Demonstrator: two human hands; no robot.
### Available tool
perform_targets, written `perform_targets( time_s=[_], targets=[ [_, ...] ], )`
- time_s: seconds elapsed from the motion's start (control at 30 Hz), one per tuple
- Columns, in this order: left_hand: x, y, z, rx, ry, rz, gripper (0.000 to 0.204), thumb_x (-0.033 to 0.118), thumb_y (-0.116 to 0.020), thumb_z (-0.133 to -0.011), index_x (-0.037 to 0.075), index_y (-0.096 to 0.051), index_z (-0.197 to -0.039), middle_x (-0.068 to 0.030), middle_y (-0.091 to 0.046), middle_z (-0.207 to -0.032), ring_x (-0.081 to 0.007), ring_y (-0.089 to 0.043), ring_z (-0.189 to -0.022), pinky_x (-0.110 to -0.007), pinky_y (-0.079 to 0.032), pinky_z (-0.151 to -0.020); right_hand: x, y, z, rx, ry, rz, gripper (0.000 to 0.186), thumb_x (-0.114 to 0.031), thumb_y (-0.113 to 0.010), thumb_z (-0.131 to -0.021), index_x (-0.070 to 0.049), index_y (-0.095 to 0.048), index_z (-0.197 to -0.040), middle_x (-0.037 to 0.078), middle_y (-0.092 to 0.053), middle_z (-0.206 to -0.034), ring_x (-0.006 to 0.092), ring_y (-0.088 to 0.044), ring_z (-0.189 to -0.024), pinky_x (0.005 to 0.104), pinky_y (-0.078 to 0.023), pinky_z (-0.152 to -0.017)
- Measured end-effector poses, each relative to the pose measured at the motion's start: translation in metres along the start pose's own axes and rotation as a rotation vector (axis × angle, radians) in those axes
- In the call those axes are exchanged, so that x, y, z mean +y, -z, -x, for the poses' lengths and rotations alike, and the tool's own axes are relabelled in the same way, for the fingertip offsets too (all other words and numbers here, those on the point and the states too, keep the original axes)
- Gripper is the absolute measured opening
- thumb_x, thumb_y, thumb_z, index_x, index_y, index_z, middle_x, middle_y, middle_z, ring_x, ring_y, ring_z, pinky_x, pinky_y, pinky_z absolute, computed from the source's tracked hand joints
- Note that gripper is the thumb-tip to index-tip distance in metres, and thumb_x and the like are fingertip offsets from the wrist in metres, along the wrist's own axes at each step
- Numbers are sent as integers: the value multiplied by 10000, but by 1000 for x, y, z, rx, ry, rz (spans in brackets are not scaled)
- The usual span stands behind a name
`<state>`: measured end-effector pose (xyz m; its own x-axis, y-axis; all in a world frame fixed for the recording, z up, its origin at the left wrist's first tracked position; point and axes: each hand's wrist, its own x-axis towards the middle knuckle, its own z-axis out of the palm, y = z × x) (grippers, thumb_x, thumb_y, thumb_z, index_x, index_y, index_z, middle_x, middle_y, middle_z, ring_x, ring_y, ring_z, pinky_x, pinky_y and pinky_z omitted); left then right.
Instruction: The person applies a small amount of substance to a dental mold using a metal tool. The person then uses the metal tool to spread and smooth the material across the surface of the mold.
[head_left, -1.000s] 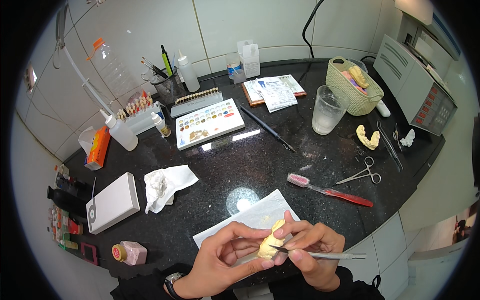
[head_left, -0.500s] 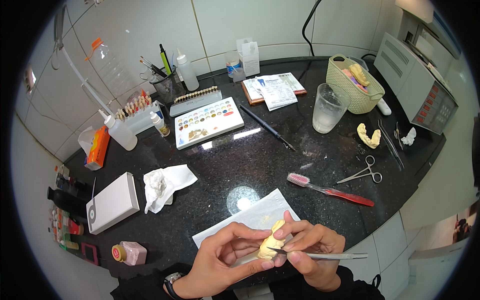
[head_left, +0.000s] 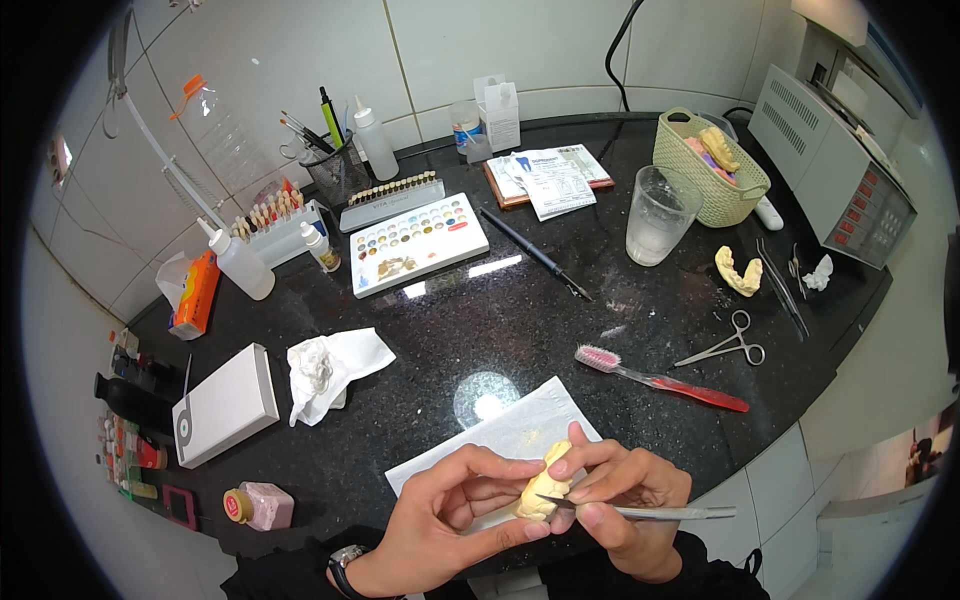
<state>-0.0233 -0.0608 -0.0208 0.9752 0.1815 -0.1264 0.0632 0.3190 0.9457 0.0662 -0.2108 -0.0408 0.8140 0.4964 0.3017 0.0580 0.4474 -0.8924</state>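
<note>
Between my hands is a pale yellow plaster dental model (head_left: 541, 490). My left hand (head_left: 455, 505) is closed round its left side, thumb below and fingers above. In my right hand (head_left: 630, 495) I pinch a scalpel (head_left: 660, 513) with a slim silver handle, and its dark pointed blade rests against the model's teeth. Fingers of the right hand also touch the model's upper part. Beneath the hands lies a white paper sheet (head_left: 500, 432) with yellowish crumbs on it.
Right of the paper lie a red toothbrush (head_left: 660, 380), scissor-handled forceps (head_left: 725, 343), tweezers (head_left: 783, 290) and another plaster model (head_left: 738, 272). Farther back stand a cloudy glass (head_left: 660, 215), a green basket (head_left: 700, 180) and a shade palette (head_left: 420, 245). Crumpled tissue (head_left: 330, 372) and a white box (head_left: 226, 405) lie left.
</note>
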Motion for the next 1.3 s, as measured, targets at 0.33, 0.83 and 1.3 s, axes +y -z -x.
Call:
perform_targets(
  time_s=[0.33, 0.83, 1.3],
  targets=[
    [0, 1, 0, 9, 15, -14, 403, -115, -683, -732, -22, -484, -1070, -166, -540, -1058, -288, -549, -1122, -371, -491, -966, 0, 0, -1, -3, 1, 21, 149, -108, -668, -781, -10, -556, -776, 178, -659, -809, 238, -631, -956, 505, -281, -1073],
    [3, -1, -1, -19, -2, -9, 381, -110, -679, -742, -45, -485, -1064, -170, -545, -1058, -290, -558, -1110, -378, -488, -966, 0, -2, 1, 63, -26, -55, 134, -87, -656, -777, 1, -555, -783, 199, -656, -810, 252, -627, -955, 485, -282, -1075],
    [0, 1, 1, -9, 6, -18, 388, -103, -689, -738, -47, -486, -1064, -181, -542, -1084, -279, -555, -1114, -376, -477, -979, -2, 4, -5, -107, 29, 9, 92, -71, -654, -770, -30, -572, -783, 124, -644, -620, 237, -624, -948, 486, -271, -1075]
  ],
)
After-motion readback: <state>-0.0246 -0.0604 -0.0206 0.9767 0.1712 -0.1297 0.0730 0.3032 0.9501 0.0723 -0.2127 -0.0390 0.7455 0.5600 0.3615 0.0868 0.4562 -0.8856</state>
